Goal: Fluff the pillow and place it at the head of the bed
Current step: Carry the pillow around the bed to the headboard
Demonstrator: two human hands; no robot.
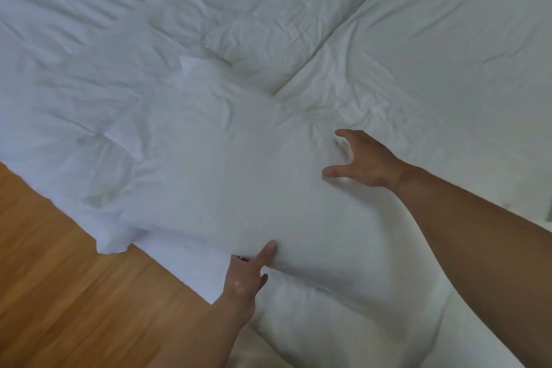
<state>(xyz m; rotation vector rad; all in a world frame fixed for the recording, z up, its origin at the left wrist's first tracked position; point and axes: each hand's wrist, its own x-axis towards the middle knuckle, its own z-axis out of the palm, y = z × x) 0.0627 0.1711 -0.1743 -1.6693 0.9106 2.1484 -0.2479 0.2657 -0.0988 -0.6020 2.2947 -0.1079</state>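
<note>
A white pillow (227,176) lies flat on the white bed (448,48), close to the bed's near edge. My left hand (248,275) holds the pillow's near edge, thumb on top and fingers tucked under it. My right hand (361,158) hovers at the pillow's far right side with its fingers spread apart, holding nothing. Whether it touches the fabric I cannot tell.
A rumpled white duvet (104,24) covers the left and far part of the bed. A seam (337,39) runs diagonally between two white surfaces. Wooden floor (74,293) lies at the lower left, beside the bed's edge.
</note>
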